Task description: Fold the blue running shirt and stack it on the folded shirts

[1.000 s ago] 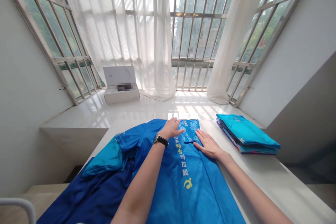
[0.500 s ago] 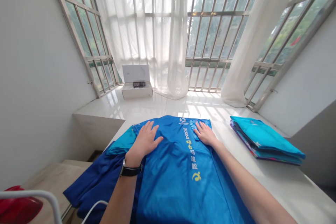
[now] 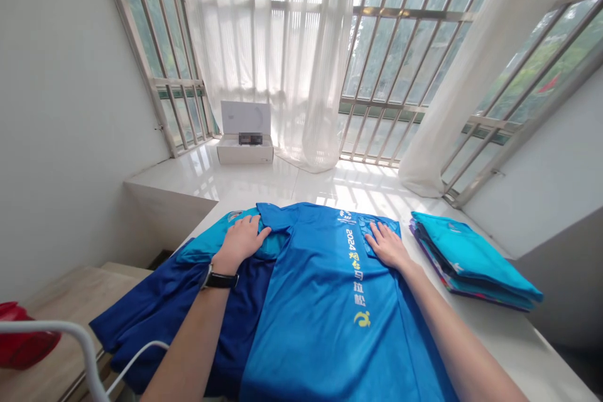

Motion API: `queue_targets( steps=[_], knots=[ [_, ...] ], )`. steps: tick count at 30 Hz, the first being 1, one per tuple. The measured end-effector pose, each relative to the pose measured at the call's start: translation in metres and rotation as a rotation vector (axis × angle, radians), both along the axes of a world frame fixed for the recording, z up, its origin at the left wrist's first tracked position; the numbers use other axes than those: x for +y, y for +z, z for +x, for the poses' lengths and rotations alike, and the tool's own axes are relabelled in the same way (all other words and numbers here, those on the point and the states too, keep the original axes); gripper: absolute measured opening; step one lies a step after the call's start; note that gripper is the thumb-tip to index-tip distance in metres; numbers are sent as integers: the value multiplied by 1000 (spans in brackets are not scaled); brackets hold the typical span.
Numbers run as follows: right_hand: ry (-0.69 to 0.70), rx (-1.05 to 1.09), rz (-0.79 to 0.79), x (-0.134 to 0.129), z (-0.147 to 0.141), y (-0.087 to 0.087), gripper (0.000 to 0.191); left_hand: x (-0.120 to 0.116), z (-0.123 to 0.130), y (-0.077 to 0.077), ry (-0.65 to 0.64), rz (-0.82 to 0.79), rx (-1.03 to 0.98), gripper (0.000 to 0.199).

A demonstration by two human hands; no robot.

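1. At the lower left of the frame, a red object (image 3: 19,339) lies just beside a curved white rail (image 3: 80,339), with a thin white cord (image 3: 136,358) to its right
2. A navy garment (image 3: 155,320) lies bunched at the lower left, hanging over the edge of the bench (image 3: 532,352)
3. The left hand (image 3: 240,244), with a black-strapped watch (image 3: 219,280) on its wrist, presses on teal cloth (image 3: 202,248); its fingers (image 3: 249,224) are slightly spread and flat, pinching nothing
4. Upper middle, a white box (image 3: 245,147) stands with its lid up on a glossy white ledge (image 3: 188,182), before sheer curtains (image 3: 264,44); a blurred patch covers part of its contents
5. A blue T-shirt (image 3: 325,320) lies flat in the lower middle of the bench, with yellow lettering running down it
6. The right hand (image 3: 389,246) rests on that shirt, its fingers (image 3: 379,235) close together and flat, on a patterned blue panel (image 3: 365,233), pinching nothing
7. At the right, a stack of folded teal shirts (image 3: 471,260) sits on the bench, near the right hand and apart from it
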State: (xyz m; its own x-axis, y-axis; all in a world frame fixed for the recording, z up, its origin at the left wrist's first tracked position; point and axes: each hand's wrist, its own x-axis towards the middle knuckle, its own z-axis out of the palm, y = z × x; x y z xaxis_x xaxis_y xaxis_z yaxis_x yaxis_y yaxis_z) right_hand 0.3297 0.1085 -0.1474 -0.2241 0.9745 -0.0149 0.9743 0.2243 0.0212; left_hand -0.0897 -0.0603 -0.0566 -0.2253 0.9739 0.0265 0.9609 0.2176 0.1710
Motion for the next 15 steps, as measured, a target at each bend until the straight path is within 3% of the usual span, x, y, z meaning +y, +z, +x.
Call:
queue_targets(
  steps=[7,11,15],
  knots=[
    [2,14,8,-3,0,2,69,54,-14,16,132,-45,-132,63],
    [-1,37,14,-7,-1,3,69,78,-29,12,31,-68,-205,52],
    [-9,128,2,-9,0,8,66,83,-30,1,-135,26,-259,43]
  ],
)
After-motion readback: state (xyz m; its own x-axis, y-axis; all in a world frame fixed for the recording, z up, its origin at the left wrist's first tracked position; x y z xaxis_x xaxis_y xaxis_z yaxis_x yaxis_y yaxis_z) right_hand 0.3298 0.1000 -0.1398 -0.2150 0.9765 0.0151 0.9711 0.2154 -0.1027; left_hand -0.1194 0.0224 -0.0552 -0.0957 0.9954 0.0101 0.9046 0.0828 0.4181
